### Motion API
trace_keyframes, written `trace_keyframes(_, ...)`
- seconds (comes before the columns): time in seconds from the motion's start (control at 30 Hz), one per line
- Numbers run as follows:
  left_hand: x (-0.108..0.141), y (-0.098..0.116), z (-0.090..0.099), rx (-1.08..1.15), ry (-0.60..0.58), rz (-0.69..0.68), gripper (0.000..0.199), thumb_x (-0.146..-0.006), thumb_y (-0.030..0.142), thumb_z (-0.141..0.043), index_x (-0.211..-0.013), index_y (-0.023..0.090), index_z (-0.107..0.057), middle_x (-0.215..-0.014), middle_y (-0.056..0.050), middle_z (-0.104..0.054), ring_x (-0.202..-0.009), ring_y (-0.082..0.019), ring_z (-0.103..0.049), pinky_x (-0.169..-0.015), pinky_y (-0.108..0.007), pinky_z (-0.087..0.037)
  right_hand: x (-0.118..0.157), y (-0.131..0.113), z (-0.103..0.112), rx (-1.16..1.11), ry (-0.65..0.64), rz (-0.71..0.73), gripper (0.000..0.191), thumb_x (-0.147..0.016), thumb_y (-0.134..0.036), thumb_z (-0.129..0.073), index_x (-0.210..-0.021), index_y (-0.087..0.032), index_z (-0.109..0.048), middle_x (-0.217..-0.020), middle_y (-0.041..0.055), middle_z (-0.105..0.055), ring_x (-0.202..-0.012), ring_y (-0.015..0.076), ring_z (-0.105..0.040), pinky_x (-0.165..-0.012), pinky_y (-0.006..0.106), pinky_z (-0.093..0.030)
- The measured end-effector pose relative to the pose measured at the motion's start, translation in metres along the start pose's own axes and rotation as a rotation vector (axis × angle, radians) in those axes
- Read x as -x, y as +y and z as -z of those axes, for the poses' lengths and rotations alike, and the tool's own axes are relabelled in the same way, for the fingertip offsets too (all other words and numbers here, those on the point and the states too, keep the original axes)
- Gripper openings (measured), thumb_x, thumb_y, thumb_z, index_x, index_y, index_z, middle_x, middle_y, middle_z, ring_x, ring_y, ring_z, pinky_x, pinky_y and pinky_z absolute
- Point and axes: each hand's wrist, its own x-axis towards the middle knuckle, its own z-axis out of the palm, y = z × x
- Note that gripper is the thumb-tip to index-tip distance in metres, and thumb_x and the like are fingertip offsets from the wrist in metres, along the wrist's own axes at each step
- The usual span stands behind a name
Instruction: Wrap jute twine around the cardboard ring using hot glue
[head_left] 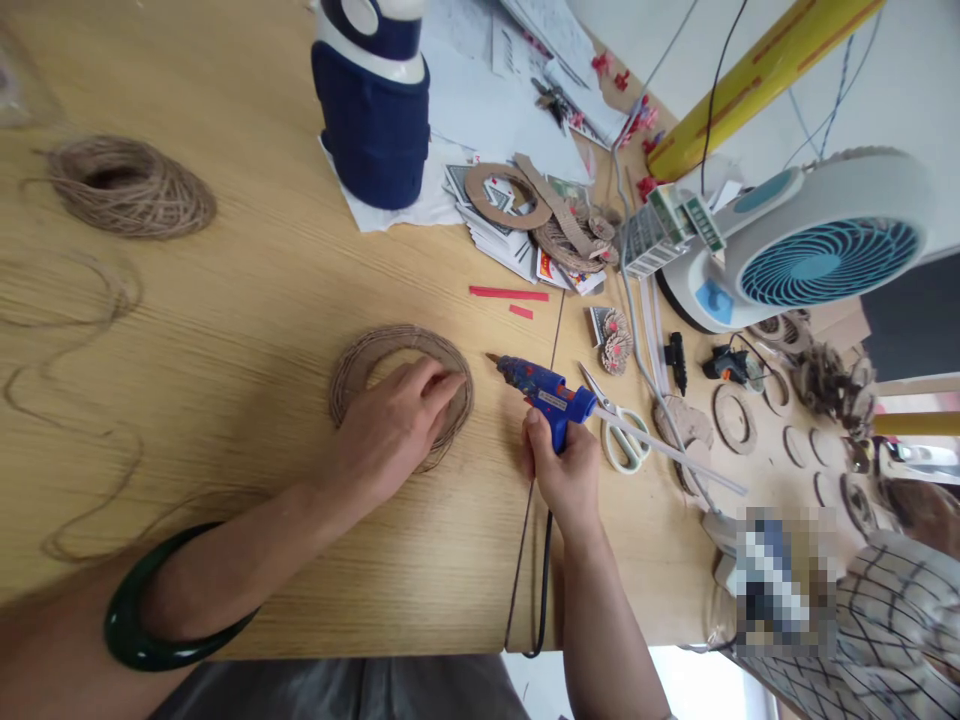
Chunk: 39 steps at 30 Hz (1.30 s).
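Observation:
A flat cardboard ring (356, 360) with twine coiled along its outer part lies on the table in front of me. My left hand (401, 415) rests on the ring's right side, fingers bent and pressed together at its edge; whatever sits under the fingertips is hidden. In my right hand (562, 460) is a blue hot glue gun (544, 385), gripped by its handle. Its nozzle points left toward the ring, a short way off it. A clear glue stick (675, 440) sticks out of its back end. Loose twine (135, 455) trails across the table at left.
A twine ball (135, 190) lies far left. Behind the ring stand a blue and white bottle (373, 110) and playing cards (495, 235). White-handled scissors (626, 440) lie right of the glue gun. A fan (825, 240) and a person in a checked shirt (892, 620) are at right.

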Motion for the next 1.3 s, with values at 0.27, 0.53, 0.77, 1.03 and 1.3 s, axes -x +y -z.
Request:
trace_keyframes(0.27,-0.003,-0.005,-0.001,0.127,0.055,0.028,0.028,-0.097,0.019,-0.044,-0.118,0.019,-0.063,-0.106,-0.007,-0.067,-0.095,-0.021,-0.065,-0.082,-0.034,-0.052,-0.022,0.008,0.006,-0.524,-0.127,-0.201,0.048,-0.081,-0.064,-0.064,-0.07,-0.018,-0.06,-0.059,0.0043,-0.07,-0.036,0.0107,-0.05,-0.034,0.023,-0.042)
trace_keyframes(0.53,-0.005,-0.012,0.015,0.317,0.152,0.034,0.016,-0.098,0.024,-0.047,-0.107,0.024,-0.06,-0.1,-0.002,-0.067,-0.081,-0.015,-0.064,-0.082,-0.032,-0.053,-0.019,0.006,0.008,-0.465,-0.04,-0.225,0.059,-0.084,-0.075,-0.049,-0.073,-0.018,-0.058,-0.065,0.0075,-0.07,-0.036,0.0118,-0.05,-0.033,0.027,-0.045)
trace_keyframes(0.77,-0.001,-0.008,0.03,0.317,0.211,0.064,0.016,-0.097,0.028,-0.049,-0.107,0.026,-0.061,-0.104,-0.002,-0.068,-0.088,-0.018,-0.064,-0.087,-0.033,-0.051,0.015,0.022,0.065,-0.128,0.374,-0.089,0.046,-0.094,-0.06,-0.039,-0.095,-0.018,-0.057,-0.069,0.0014,-0.06,-0.051,0.0141,-0.055,-0.049,0.027,-0.048)
trace_keyframes(1.03,0.001,-0.009,0.024,0.3,0.208,-0.09,0.015,-0.096,0.025,-0.051,-0.107,0.025,-0.061,-0.107,-0.004,-0.071,-0.098,-0.022,-0.067,-0.092,-0.039,-0.052,0.051,0.079,0.164,0.871,0.72,-0.067,0.045,-0.09,-0.015,-0.044,-0.133,-0.015,-0.059,-0.11,0.018,-0.06,-0.11,0.0332,-0.051,-0.097,0.048,-0.04)
trace_keyframes(1.3,0.002,-0.013,0.024,0.289,0.213,-0.085,0.015,-0.096,0.027,-0.05,-0.107,0.027,-0.06,-0.108,-0.001,-0.07,-0.101,-0.021,-0.066,-0.096,-0.041,-0.051,0.074,0.125,0.162,1.084,0.62,-0.158,0.042,-0.091,-0.023,-0.053,-0.129,-0.009,-0.061,-0.111,0.022,-0.063,-0.102,0.0339,-0.051,-0.093,0.047,-0.04)
